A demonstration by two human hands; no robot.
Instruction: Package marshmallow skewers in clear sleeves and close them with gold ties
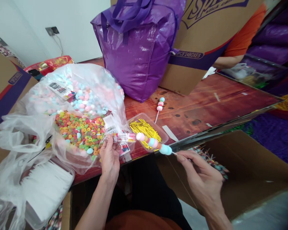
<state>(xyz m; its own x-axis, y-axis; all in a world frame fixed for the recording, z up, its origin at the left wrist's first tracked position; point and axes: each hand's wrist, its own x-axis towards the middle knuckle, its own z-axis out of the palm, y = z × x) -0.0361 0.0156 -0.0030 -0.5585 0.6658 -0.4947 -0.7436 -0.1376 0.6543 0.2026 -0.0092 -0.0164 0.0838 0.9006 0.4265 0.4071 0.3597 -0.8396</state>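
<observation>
My right hand [200, 179] pinches the thin white stick of a candy skewer [165, 149]. Pastel blue, pink and white sweets and orange rings are threaded along it. The skewer's far tip meets the mouth of a small clear plastic wrapper [124, 137] with coloured print; whether it is inside I cannot tell. My left hand [110, 156] has its fingers closed on that wrapper, over the edge of a bag of fruit rings [86, 129]. Beneath the skewer stands a clear tub of yellow twist ties [144, 127]. Another candy skewer [160, 104] lies behind the tub.
A large bag of pastel sweets [86, 99] adjoins the rings. White sticks fill a tub [48, 182] at lower left. A purple bag [136, 54] and a carton [182, 76] stand behind. An open carton [249, 159] holds wrapped skewers below right. Another person's arm [235, 57] shows at right.
</observation>
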